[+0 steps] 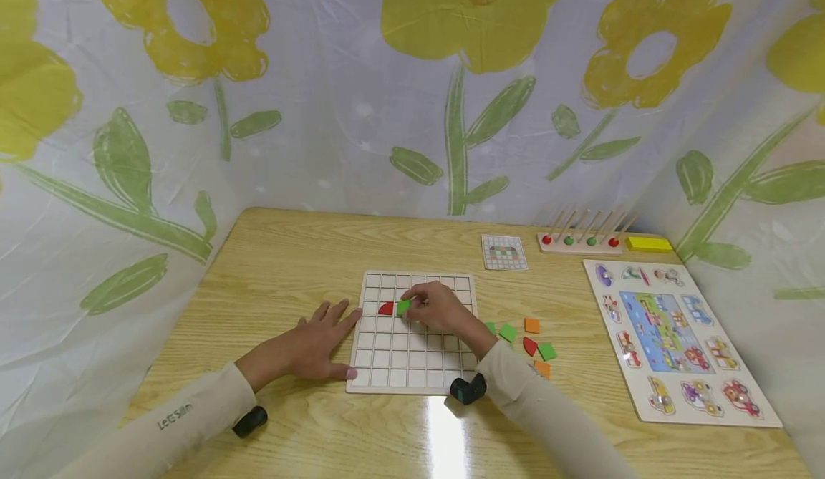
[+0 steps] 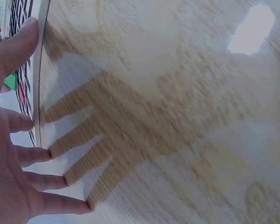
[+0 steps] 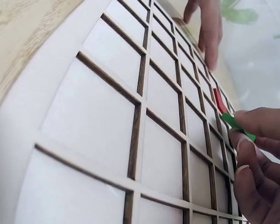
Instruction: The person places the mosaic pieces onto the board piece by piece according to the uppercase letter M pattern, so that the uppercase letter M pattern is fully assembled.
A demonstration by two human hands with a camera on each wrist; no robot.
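A white grid board [image 1: 382,359] with square cells lies on the wooden table. One red quarter-circle piece [image 1: 386,308] sits in a cell in its upper left part. Just right of it, my right hand [image 1: 437,308] pinches a green square tile [image 1: 403,307] between thumb and fingers. The right wrist view shows that green tile [image 3: 238,126] tilted over the grid, close beside the red piece [image 3: 219,100]. With fingers spread, my left hand [image 1: 319,343] rests at the board's left edge, thumb and a fingertip at the rim.
Right of the board lie loose green tiles [image 1: 547,351], orange tiles [image 1: 531,325] and a red piece [image 1: 530,346]. Behind are a pattern card [image 1: 505,253], a peg stand [image 1: 579,244] and a yellow block [image 1: 649,244]. A picture puzzle board [image 1: 683,343] lies at the right.
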